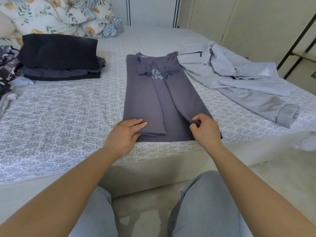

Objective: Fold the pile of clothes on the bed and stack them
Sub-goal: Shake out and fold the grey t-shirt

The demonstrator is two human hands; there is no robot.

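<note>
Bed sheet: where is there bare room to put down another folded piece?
The widest bare patch of the patterned sheet lies between the grey T-shirt and the folded dark stack, running to the near edge. A narrower strip lies behind the T-shirt, towards the floral pillows. The right is crowded by the unfolded light blue garment.

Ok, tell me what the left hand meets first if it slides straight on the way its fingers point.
The left hand points right along the folded grey T-shirt's hem, so it would likely meet the right hand, which pinches the hem.
</note>
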